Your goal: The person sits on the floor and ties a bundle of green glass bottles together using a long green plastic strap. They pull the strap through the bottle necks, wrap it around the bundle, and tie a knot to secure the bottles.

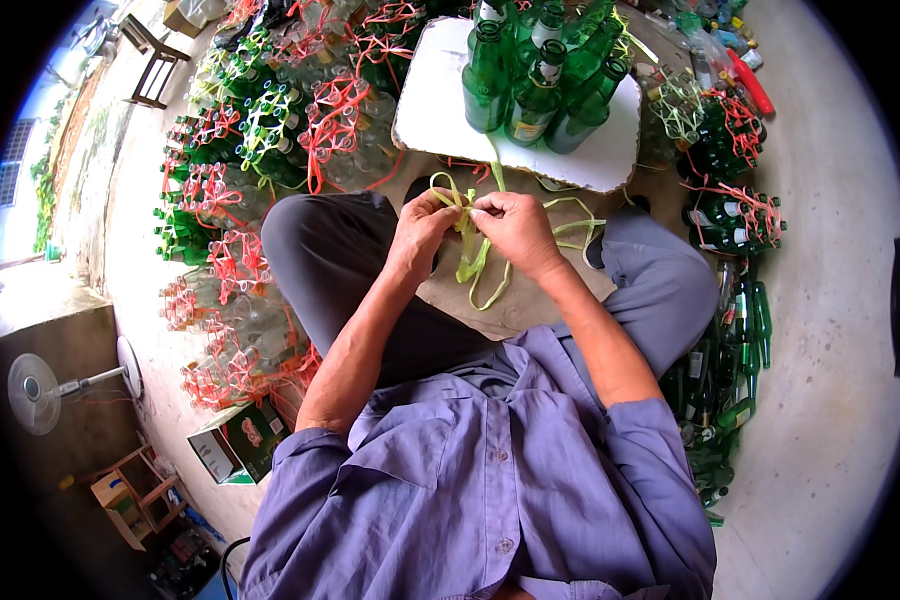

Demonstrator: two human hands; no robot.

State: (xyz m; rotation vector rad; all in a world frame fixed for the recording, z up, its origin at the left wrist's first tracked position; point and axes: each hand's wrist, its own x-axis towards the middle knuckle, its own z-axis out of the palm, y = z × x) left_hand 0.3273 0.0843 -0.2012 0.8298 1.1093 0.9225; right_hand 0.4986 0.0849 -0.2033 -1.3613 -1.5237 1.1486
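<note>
Between my knees, both hands pinch one yellow-green plastic strap. My left hand grips it by thumb and fingers, and a small loop rises above them. The fingertips of my right hand meet the left ones at the strap. Loose loops and ends hang below and to the right; part of the strap runs up toward the white board. Just beyond my hands, several green glass bottles stand grouped on this white board. The exact crossing of the strap is hidden by my fingers.
At left stand bundles of clear and green bottles bound with red and yellow straps. More bundled bottles and loose green bottles lie at right. A printed carton, a pedestal fan and a wooden chair are farther out.
</note>
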